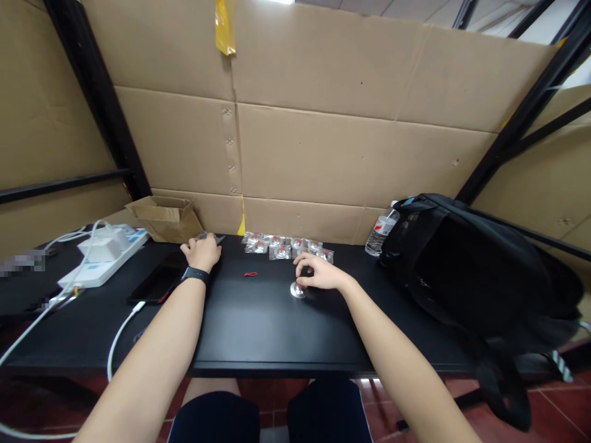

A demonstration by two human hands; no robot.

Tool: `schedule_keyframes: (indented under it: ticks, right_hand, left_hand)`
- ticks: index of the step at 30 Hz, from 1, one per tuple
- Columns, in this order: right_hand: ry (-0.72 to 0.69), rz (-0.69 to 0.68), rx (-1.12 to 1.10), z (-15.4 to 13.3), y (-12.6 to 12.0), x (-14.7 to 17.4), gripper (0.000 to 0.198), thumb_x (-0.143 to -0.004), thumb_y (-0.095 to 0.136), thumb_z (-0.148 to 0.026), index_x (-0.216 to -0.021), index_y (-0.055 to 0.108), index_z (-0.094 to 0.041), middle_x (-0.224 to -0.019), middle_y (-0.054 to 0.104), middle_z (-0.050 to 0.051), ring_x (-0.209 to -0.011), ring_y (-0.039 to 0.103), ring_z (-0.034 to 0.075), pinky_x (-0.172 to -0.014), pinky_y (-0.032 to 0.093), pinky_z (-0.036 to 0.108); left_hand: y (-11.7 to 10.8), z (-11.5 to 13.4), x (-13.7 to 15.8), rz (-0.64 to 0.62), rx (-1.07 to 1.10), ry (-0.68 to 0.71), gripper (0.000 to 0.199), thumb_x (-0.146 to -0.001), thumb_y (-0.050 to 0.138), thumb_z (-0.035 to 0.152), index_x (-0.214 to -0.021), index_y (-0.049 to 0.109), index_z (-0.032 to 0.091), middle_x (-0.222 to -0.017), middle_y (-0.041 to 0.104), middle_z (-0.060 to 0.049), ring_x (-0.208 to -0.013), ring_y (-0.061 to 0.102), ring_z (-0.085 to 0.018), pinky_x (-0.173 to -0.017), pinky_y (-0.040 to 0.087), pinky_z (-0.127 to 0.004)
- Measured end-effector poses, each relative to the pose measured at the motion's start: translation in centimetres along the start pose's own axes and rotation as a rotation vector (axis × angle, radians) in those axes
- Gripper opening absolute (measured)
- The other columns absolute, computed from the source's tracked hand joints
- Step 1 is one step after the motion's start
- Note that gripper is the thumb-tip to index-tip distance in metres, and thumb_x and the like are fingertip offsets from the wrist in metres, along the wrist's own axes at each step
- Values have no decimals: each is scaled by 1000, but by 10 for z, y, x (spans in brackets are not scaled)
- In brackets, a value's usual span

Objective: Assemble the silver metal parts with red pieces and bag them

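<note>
My right hand (318, 272) pinches a small shiny silver disc with a red piece at its centre (298, 290), thumb and fingertips meeting at its top. The disc is on or just above the black table; I cannot tell which. My left hand (202, 251), with a dark watch band at the wrist, reaches to the back left with fingers curled at a clear plastic bag (218, 238). A small red loop (250, 274) lies between the hands. Behind it, several similar silver discs with red centres, in clear packets (280, 251), lie in rows.
A brown paper bag (173, 220) stands behind my left hand. Left of it are a dark phone or tablet (159, 280) with a white cable and a white power strip (104, 261). To the right stand a water bottle (381, 232) and a black backpack (475, 271). Cardboard walls (314, 147) enclose the table.
</note>
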State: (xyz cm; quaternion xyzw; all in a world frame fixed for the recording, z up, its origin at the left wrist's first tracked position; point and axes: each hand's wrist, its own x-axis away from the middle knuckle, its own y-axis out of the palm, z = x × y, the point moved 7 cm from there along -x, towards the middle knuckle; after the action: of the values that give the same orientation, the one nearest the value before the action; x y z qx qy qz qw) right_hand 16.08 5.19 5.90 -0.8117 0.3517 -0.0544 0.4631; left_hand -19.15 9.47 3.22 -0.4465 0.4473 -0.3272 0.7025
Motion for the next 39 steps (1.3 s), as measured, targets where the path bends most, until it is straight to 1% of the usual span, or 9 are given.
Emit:
schedule_keyframes:
  ticks: [6,10,14,18,20,23,29,34,39]
  right_hand:
    - [30,140,134,12,-23,5,17,-79,71,-19,-96,67,-18,-110,62,7,-100,58,20,-90,47,34]
    - [170,187,276,32,-43,13,20,-77,71,-18,-97,69,-17,-108,61,9,-99,59,21,-92,45,34]
    - [292,66,299,50,-48,22,24,-75,74,-23,-98,71,-18,-102,65,8,-92,62,21,-83,46,30]
    - [414,-125,231,64,-39,31,57,-62,86,-34,-114,68,-18,-110,65,8,-89,63,21,-76,48,27]
    - [473,-177,238,67,-36,33,66,-57,89,-35,-117,67,-18,-111,66,8,-87,63,20,-75,47,27]
    - [503,-198,253,67,-34,33,56,-60,88,-31,-112,70,-19,-102,68,5,-83,63,19,-71,46,25]
    - [527,-189,241,65,-32,30,51,-61,86,-28,-109,70,-19,-98,69,3,-79,63,17,-66,44,23]
    - [499,-173,209,67,-28,27,59,-59,88,-27,-114,69,-17,-99,68,5,-78,63,16,-68,46,23]
    - [403,-175,277,57,-28,24,57,-59,87,-26,-113,72,-17,-105,70,7,-88,65,20,-75,48,25]
  left_hand:
    - [-15,16,4,75,46,21,20,-85,54,24,-94,72,20,-86,69,-16,-97,55,-35,-87,28,-50]
    - [-39,67,25,216,205,265,17,-90,52,30,-92,68,22,-95,71,-13,-105,55,-32,-91,26,-48]
    - [-41,129,59,190,292,564,16,-93,56,35,-97,67,25,-108,72,-10,-118,50,-31,-97,24,-49]
    - [-33,164,84,61,325,803,24,-89,64,41,-110,69,31,-122,70,-7,-129,44,-34,-101,24,-50]
    - [-35,162,84,8,353,833,31,-86,66,44,-115,68,33,-126,68,-6,-130,44,-35,-101,26,-49]
    - [-39,145,73,-123,327,795,27,-82,69,49,-101,72,31,-111,73,-5,-117,56,-32,-97,30,-44]
    - [-19,106,60,-573,126,645,23,-63,80,41,-83,75,30,-89,77,1,-91,69,-25,-89,35,-37]
    - [-10,107,63,-616,80,663,5,-73,70,30,-75,74,29,-82,76,1,-84,68,-24,-89,34,-38]
    - [-23,119,66,-498,181,754,11,-84,58,28,-82,68,26,-82,76,1,-82,68,-21,-86,36,-34]
